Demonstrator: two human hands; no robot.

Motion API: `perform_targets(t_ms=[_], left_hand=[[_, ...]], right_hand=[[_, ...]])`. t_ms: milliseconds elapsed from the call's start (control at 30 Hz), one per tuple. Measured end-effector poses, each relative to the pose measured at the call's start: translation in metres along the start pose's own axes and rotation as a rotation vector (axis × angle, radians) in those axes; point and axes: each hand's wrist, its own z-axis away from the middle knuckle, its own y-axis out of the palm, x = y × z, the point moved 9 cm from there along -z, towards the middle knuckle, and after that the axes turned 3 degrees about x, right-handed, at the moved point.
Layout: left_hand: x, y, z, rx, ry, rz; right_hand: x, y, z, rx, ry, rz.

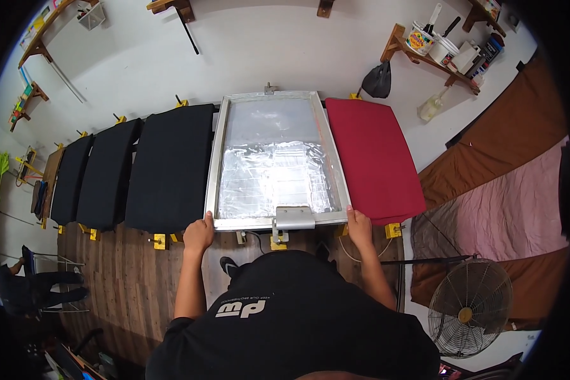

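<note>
A metal-framed printing screen (216, 158) with a silvery taped mesh lies flat in front of me, between dark pallets and a red one. My left hand (199, 232) grips the frame's near left corner. My right hand (358, 227) grips its near right corner. A grey metal clamp (294, 218) sits on the near edge between my hands. A red cloth-covered pallet (373, 158) lies just right of the screen, and a black one (171, 166) just left.
Two more black pallets (107, 174) run off to the left on yellow brackets (159, 241). A standing fan (470, 308) is at lower right by brown and pink cloth (513, 190). Wall shelves hold tubs and bottles (443, 44). A person sits at far left (38, 288).
</note>
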Motion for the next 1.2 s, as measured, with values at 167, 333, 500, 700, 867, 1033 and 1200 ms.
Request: perform_targets(t_ms=[167, 333, 500, 700, 867, 1033, 1200], left_hand=[[-0.0006, -0.0019, 0.0010, -0.005, -0.003, 0.011], [-0.0008, 0.0023, 0.0005, 0.022, -0.015, 0.019], [-0.0012, 0.0039, 0.0011, 0.052, -0.029, 0.016], [-0.0008, 0.0035, 0.0007, 0.066, -0.038, 0.012], [-0.0011, 0.0051, 0.0007, 0.096, -0.038, 0.000], [-0.0050, 0.0030, 0.0024, 0.108, -0.024, 0.001], [-0.0047, 0.0054, 0.0036, 0.113, -0.026, 0.013]], right_hand=[[-0.0017, 0.0038, 0.0016, 0.139, 0.108, -0.048], [0.0020, 0.0010, 0.0023, 0.132, 0.102, -0.050], [0.0005, -0.0004, 0.0020, 0.130, 0.113, -0.033], [0.0018, 0.0008, 0.0020, 0.128, 0.099, -0.031], [0.0002, 0.0023, 0.0022, 0.141, 0.116, -0.014], [0.0022, 0.0010, 0.0025, 0.146, 0.110, -0.024], [0.0010, 0.0006, 0.0025, 0.153, 0.115, -0.019]])
